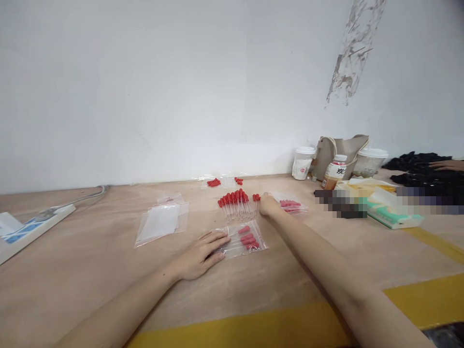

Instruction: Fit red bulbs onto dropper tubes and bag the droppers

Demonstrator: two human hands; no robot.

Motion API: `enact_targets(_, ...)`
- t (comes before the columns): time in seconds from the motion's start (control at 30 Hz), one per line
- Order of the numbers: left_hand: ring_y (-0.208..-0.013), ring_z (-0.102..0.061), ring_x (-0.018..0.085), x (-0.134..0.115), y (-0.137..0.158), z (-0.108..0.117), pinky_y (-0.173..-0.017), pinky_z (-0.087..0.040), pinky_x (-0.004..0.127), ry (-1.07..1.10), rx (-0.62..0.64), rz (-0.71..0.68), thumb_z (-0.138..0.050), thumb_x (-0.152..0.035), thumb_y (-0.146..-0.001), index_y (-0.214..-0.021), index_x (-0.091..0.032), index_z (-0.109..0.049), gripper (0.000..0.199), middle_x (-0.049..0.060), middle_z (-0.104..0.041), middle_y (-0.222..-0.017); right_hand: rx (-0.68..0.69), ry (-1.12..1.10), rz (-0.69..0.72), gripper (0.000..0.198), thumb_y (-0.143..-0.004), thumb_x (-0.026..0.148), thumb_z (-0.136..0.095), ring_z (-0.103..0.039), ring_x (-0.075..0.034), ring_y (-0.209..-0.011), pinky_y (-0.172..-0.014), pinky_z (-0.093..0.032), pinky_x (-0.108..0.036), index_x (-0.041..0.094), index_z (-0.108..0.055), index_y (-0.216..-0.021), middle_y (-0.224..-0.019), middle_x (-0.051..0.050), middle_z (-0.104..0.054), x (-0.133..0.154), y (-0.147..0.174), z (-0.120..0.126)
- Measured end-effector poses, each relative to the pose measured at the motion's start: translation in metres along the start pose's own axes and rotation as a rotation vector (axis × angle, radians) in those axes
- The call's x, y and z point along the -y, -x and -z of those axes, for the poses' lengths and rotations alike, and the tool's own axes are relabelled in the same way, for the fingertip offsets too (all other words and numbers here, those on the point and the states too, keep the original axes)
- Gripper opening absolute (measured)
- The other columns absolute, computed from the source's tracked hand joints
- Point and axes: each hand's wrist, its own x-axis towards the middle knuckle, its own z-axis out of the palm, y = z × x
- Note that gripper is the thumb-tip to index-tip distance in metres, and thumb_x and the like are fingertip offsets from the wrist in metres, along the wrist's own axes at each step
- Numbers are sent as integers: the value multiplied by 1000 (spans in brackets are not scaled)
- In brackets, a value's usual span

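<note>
My left hand (203, 253) lies flat with its fingers apart, the fingertips pressing on the left side of a clear zip bag (261, 247). Inside that bag are several droppers with red bulbs (248, 239). Just beyond it, a row of loose red-bulbed droppers (235, 203) lies side by side, bulbs toward the wall. At the row's right end, my right hand (268, 205) is curled closed against a few droppers (256, 199); its fingertips are mostly hidden. Beside that hand sits another clear bag of red-bulbed droppers (291, 205), partly covered by my wrist.
Empty clear bags (162, 220) are stacked at left. Red bulbs (213, 182) lie on plastic by the wall. A power strip (38, 229) is far left. At right stand a lidded cup (303, 164), a bottle (334, 173), a bag (346, 150) and a tissue pack (393, 212). A person's hand (447, 165) shows far right.
</note>
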Motion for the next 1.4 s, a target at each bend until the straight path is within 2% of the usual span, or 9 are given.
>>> enact_targets(0.17,-123,-31,21,0,0,-1,-102,-27,37,2,1,4,-30,-39,-91,-131,-28,-33,42,3,-35,-135,-8,-4,79,37,-70,7,-51,-56,-29,-91,-71,-42,-34,5,-44,-106,-97,-24,-56,-9,18,19)
enact_targets(0.27,-124,-30,21,0,0,-1,-102,-27,38,-1,0,6,-30,-40,-91,-132,-28,-32,42,3,-35,-135,-34,-56,137,37,-74,10,-46,-58,-24,-82,-67,-42,-30,8,-40,-110,-88,-17,-59,-23,32,32)
enact_targets(0.43,-123,-31,21,2,-1,-2,-101,-27,38,-13,-1,2,-29,-40,-91,-132,-28,-32,43,4,-35,-135,-60,-680,57,52,-74,16,-43,-53,-14,-47,-45,-43,-25,16,-22,-121,-61,4,-48,-40,58,28)
enact_targets(0.53,-123,-32,21,3,-1,-2,-101,-27,38,-12,-7,-4,-30,-40,-91,-132,-28,-32,42,4,-35,-135,-104,-1039,-2,52,-71,19,-47,-53,-13,-45,-44,-47,-26,20,-22,-116,-61,7,-44,-39,71,17)
enact_targets(0.67,-124,-30,20,3,-1,-3,-102,-27,37,-9,-3,-3,-29,-40,-91,-132,-29,-31,43,3,-33,-136,-138,-1216,-18,50,-67,19,-52,-56,-14,-49,-49,-52,-28,23,-23,-108,-63,7,-44,-31,79,8)
enact_targets(0.77,-124,-29,21,4,0,-4,-102,-26,39,1,-14,3,-30,-40,-91,-132,-30,-31,43,3,-31,-137,-118,-1266,-26,46,-67,17,-52,-58,-14,-50,-53,-53,-30,25,-23,-103,-64,7,-45,-24,82,3)
enact_targets(0.97,-123,-31,22,6,0,-5,-101,-28,39,0,-21,1,-31,-40,-91,-133,-30,-29,43,4,-32,-137,82,-1329,-55,22,-73,21,-49,-60,-12,-53,-57,-52,-29,23,-33,-89,-64,5,-52,-18,89,-4)
enact_targets(1.17,-124,-29,22,4,0,-4,-101,-27,39,-29,1,19,-29,-41,-91,-134,-29,-25,45,4,-31,-137,151,-1081,105,25,-63,32,-62,-48,-7,-45,-45,-41,-21,15,-53,-78,-58,4,-54,-24,92,1)
enact_targets(1.4,-123,-30,23,5,0,-4,-101,-28,39,-6,-24,0,-31,-40,-90,-134,-29,-26,45,4,-32,-137,133,-877,205,24,-60,29,-64,-54,-11,-59,-54,-44,-24,14,-58,-78,-65,0,-59,-23,88,-9)
